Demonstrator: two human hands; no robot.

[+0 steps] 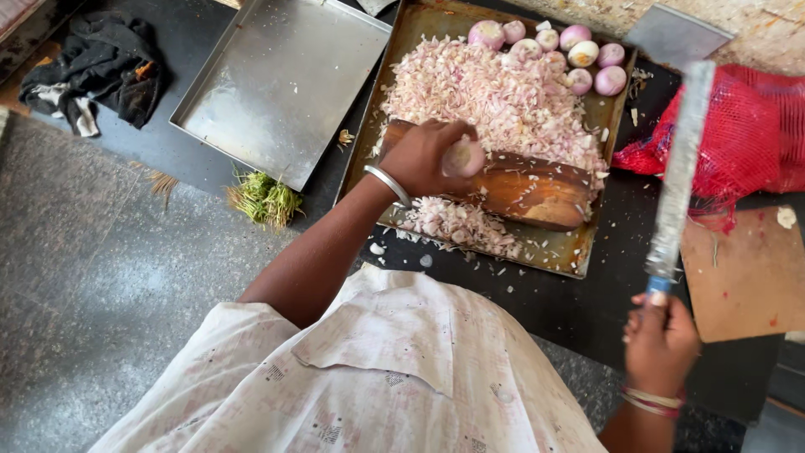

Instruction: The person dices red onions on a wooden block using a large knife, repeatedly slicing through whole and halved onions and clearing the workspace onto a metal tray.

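- Nearest the camera, the person's pale printed shirt fills the lower middle of the view.
- The right hand, with bangles at the wrist, is clenched around the handle of a long knife; the blade is blurred and points up and away, above the dark counter.
- Just beside that hand, to the right, lies a flat brown board.
- The left hand, a metal bangle on its wrist, grasps a peeled onion and presses it onto a wooden chopping block.
- The block sits inside a worn metal tray, with chopped onion heaped behind it and more spilled in front of it.
- At the tray's far end sits a cluster of whole peeled onions.
- Left of this tray lies a second steel tray, with a tuft of green root trimmings just beside its near corner.
- A red mesh sack lies at the right, near the knife blade.
- A dark cloth is crumpled at the far left.
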